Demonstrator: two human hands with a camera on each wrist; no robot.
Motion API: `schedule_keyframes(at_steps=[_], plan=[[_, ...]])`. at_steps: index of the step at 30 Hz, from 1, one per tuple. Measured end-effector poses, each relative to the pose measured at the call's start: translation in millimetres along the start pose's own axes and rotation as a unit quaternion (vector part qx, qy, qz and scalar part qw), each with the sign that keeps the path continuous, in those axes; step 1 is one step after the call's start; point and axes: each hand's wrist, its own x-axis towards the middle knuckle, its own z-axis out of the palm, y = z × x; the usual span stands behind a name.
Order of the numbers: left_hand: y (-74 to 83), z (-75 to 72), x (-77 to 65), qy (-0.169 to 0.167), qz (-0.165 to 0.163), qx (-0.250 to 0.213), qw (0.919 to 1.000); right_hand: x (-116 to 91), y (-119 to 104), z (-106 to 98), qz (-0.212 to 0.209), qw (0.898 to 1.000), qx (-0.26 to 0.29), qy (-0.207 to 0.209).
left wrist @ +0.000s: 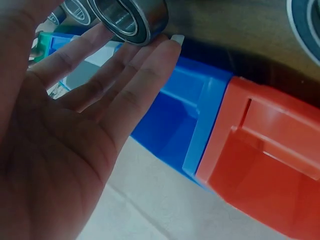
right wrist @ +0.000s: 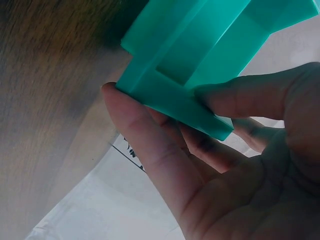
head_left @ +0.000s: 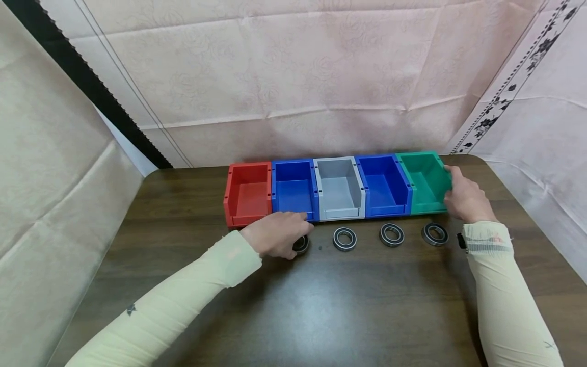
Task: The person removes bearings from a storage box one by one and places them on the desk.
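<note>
My left hand (head_left: 278, 233) is in front of the left blue bin (head_left: 294, 188) and holds a ball bearing (left wrist: 132, 20) by its edge. The bearing looks tilted in the left wrist view, with the fingers (left wrist: 145, 75) stretched out behind it; the thumb's contact is out of sight there. At the row's far right end, my right hand (head_left: 468, 196) grips the side wall of the green bin (right wrist: 165, 95) between thumb and fingers. Bearings lie on the table before the grey bin (head_left: 341, 188), the right blue bin (head_left: 384, 186) and the green one.
A red bin (head_left: 248, 193) ends the row on the left. Another bearing (left wrist: 307, 25) lies before it, hidden from the head view by my left arm. The bins stand along the back of the brown wooden table (head_left: 321, 306), with cloth (head_left: 298, 76) hanging behind.
</note>
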Motion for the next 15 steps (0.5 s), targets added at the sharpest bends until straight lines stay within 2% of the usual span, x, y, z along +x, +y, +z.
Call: schedule_keyframes(at_steps=[5,11,15], plan=[[0.2,7.4,3.7,-0.007,0.001,-0.013,0.9999,-0.6,1.7,0.5,-0.007,1.000,-0.007,0.009],[0.7,15.6,9.5,-0.027,0.002,-0.010,0.9996,-1.5,1.5,0.6,-0.007,1.000,-0.006,0.008],[0.0,17.8,10.8,-0.027,-0.002,-0.006,0.9996,-1.4,0.7,0.2,-0.006,1.000,-0.003,0.008]])
